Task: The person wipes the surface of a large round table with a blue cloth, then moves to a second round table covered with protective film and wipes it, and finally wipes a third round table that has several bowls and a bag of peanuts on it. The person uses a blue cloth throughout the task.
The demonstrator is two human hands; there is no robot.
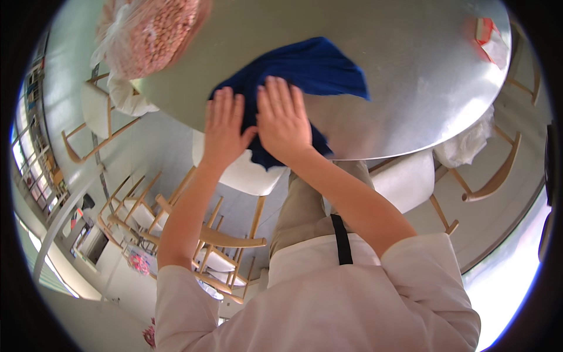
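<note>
A dark blue cloth (323, 66) lies spread and wrinkled on a round metal-topped table (396, 114). One end of it hangs over the near edge. My left hand (223, 127) rests flat at the cloth's left side, fingers stretched out and thumb spread towards the other hand. Just to its right, my right hand (283, 119) presses palm down on the fabric with straight fingers. Neither hand is curled around the cloth. Part of the fabric is hidden under my palms.
A clear plastic bag of pinkish nuts or beans (160, 39) sits at the table's far left edge. A red and white packet (490, 42) lies at the right rim. White-seated wooden chairs (402, 180) surround the table, with several more (224, 259) gathered behind on the left.
</note>
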